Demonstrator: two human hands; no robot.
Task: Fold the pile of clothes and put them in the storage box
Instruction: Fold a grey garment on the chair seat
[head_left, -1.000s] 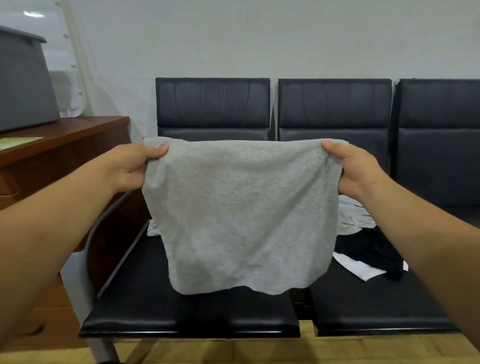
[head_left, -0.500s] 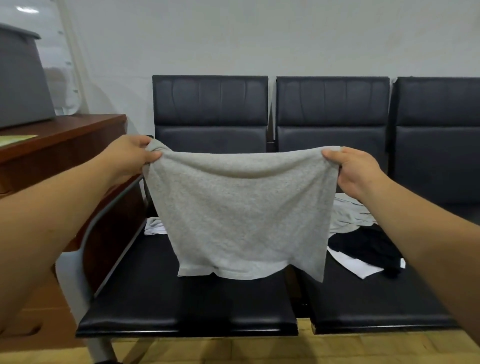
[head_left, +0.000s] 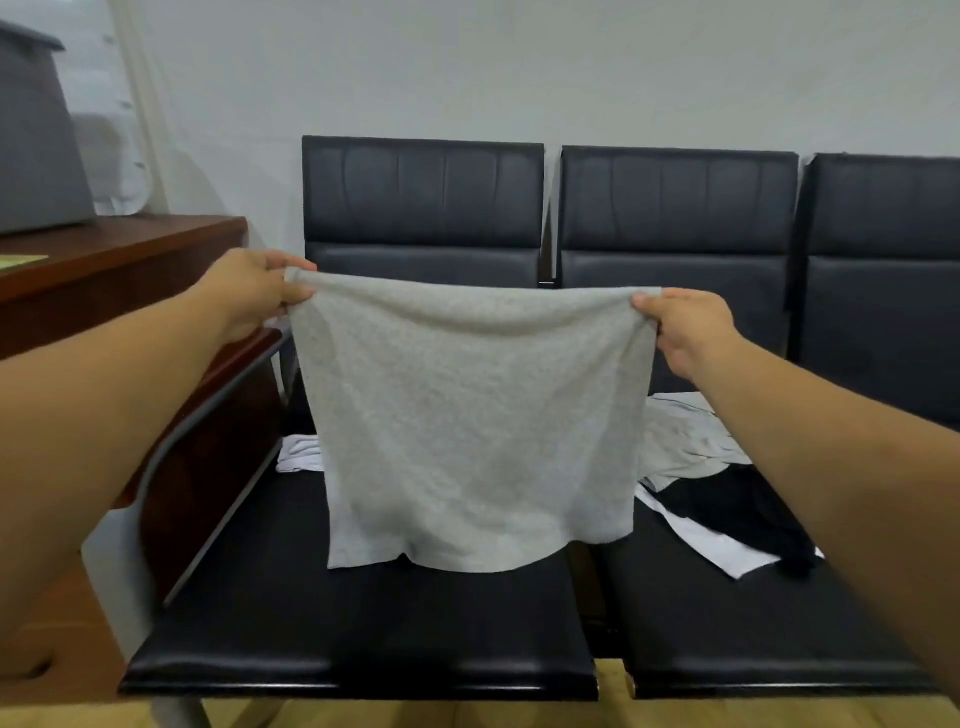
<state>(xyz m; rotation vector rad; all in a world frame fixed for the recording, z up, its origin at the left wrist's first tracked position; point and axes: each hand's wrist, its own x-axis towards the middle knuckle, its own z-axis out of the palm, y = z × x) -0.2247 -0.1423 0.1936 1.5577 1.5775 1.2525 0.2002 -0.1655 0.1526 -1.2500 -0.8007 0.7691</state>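
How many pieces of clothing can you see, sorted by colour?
Grey: 2, held grey cloth and pale grey garment.
White: 2, small white cloth and white garment under the black one.
Black: 1, black garment.
Total: 5 showing.

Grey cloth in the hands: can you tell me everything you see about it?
The grey cloth looks like a soft, speckled knit, roughly square, hanging flat and spread wide. The left hand pinches its top left corner and the right hand its top right corner, and the top edge sags slightly between them. Its wavy lower edge hangs low over the black seat; whether it touches cannot be told.
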